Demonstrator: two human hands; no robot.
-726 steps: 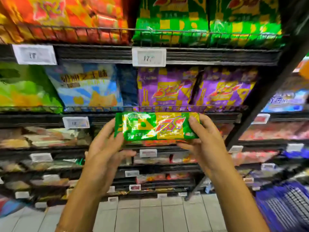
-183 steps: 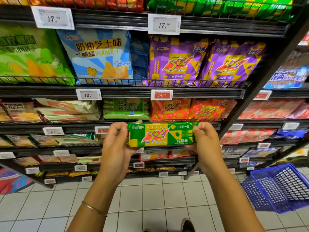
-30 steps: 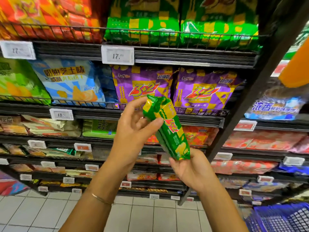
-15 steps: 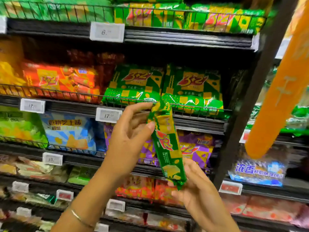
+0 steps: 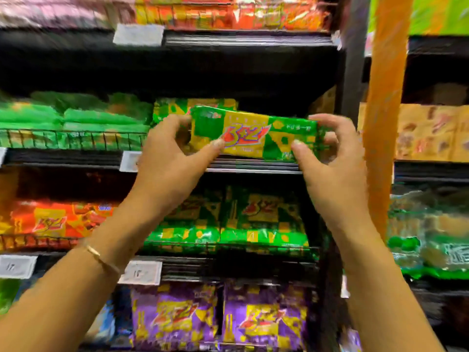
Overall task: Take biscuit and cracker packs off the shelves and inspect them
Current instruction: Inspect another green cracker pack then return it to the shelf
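pack: green-and-yellow 3+2 cracker pack (image 5: pixel 253 134) was held level, front outward, just above the black shelf lip (image 5: pixel 253 166) | left hand (image 5: pixel 172 158): pinched its left end, thumb on front | right hand (image 5: pixel 332 161): gripped its right end | below shelf lip: green 3+2 bags (image 5: pixel 228 224)

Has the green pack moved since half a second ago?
Yes. The green pack rose and turned: earlier upright below the large green bags, now level at the shelf edge above them, left hand and right hand pinching its ends.
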